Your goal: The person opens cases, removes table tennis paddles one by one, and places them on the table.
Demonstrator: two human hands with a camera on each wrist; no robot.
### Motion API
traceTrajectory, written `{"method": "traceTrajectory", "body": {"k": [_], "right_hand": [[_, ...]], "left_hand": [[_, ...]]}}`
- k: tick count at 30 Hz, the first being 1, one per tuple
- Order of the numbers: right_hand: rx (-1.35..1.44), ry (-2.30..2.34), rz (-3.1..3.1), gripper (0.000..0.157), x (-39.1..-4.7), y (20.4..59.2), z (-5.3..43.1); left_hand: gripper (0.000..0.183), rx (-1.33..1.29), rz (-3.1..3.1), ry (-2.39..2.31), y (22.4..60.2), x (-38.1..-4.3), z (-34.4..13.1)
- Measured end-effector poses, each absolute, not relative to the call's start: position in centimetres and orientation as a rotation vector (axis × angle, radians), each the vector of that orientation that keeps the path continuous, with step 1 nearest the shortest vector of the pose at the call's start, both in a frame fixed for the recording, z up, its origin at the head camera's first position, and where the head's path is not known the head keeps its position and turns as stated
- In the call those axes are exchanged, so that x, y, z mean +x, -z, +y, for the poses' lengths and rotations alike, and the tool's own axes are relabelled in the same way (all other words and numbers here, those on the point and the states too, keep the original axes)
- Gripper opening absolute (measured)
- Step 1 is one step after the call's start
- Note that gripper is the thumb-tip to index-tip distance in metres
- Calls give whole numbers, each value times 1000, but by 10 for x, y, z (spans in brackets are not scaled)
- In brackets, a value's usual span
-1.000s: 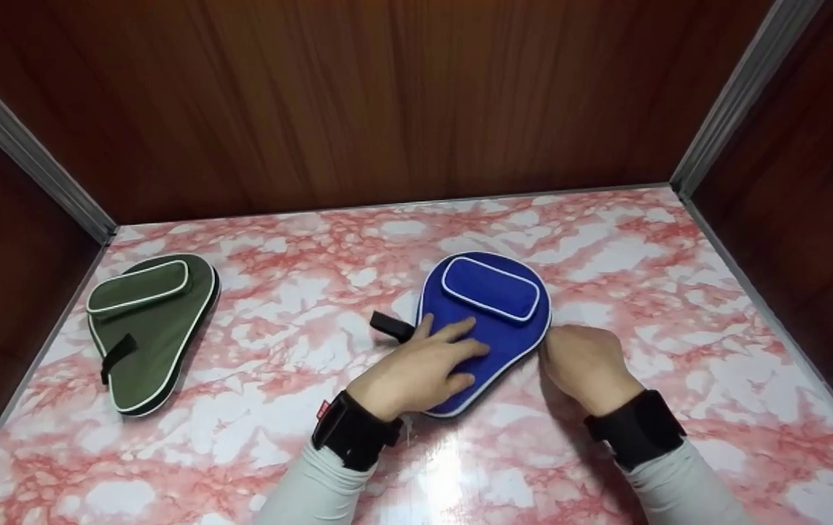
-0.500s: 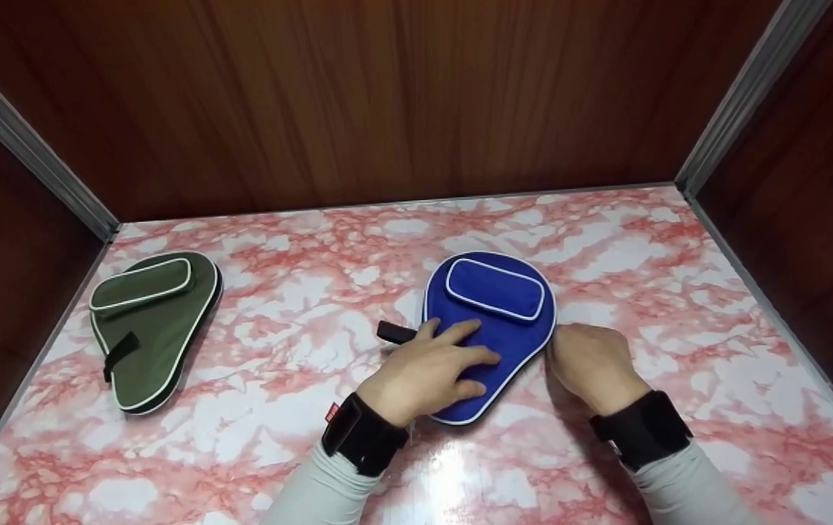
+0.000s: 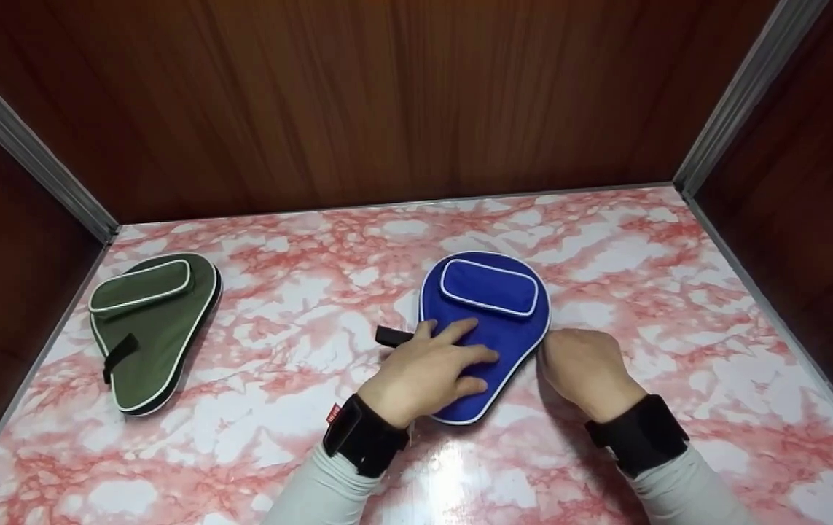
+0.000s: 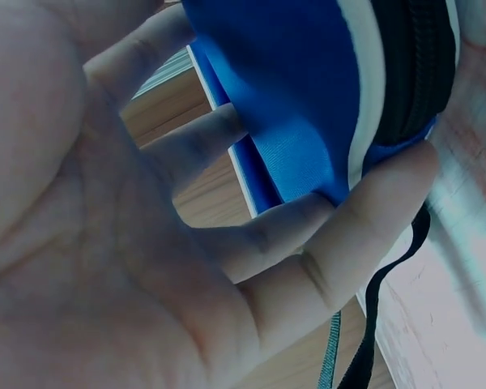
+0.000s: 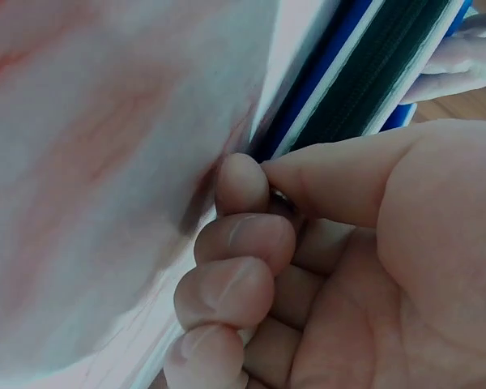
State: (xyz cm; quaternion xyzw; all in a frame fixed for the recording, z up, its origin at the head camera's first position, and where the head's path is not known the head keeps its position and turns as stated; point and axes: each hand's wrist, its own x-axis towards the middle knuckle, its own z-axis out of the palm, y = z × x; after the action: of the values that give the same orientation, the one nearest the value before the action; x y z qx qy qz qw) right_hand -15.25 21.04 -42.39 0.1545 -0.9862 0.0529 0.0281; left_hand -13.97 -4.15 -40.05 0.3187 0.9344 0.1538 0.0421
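Observation:
A blue table tennis bat case (image 3: pixel 485 332) with white piping lies on the table, its wide end and pocket away from me. My left hand (image 3: pixel 427 372) rests on its left and lower part with fingers spread; in the left wrist view the fingertips touch the blue cloth and its edge. At the case's right edge my right hand (image 3: pixel 584 368) has curled fingers. The right wrist view shows thumb and forefinger pinching a small zipper pull (image 5: pixel 280 195) beside the dark zipper band (image 5: pixel 336 89); most of the pull is hidden.
A green bat case (image 3: pixel 150 335) of the same shape lies at the left with a black strap (image 3: pixel 121 354). Another black strap (image 3: pixel 392 336) sticks out from the blue case's left side. Brown wood-grain panels (image 3: pixel 387 109) wall the marbled red-and-white table (image 3: pixel 299 292).
The blue case's narrow end has shifted slightly toward me and right, and the left hand has moved slightly right with it. The right hand stays at the same edge, still pinching.

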Motion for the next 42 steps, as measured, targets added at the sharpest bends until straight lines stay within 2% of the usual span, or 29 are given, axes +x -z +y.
{"method": "traceTrajectory", "body": {"k": [18,25,30,42], "right_hand": [[628,-193,-3029,28,-145,419,203],[733,-214,-3050,29,-143,417,196],[737,-207,-3048,28,-144,418,196],[484,-155,-3032,17,-146,427,195]], "left_hand": [[35,914,2966,-498,403,-134,-35],[38,834,3011,-487,405,-133,-30],[42,866,2986,-478,402,-134,-31],[53,985,2974,-338,400,-133,-27]]}}
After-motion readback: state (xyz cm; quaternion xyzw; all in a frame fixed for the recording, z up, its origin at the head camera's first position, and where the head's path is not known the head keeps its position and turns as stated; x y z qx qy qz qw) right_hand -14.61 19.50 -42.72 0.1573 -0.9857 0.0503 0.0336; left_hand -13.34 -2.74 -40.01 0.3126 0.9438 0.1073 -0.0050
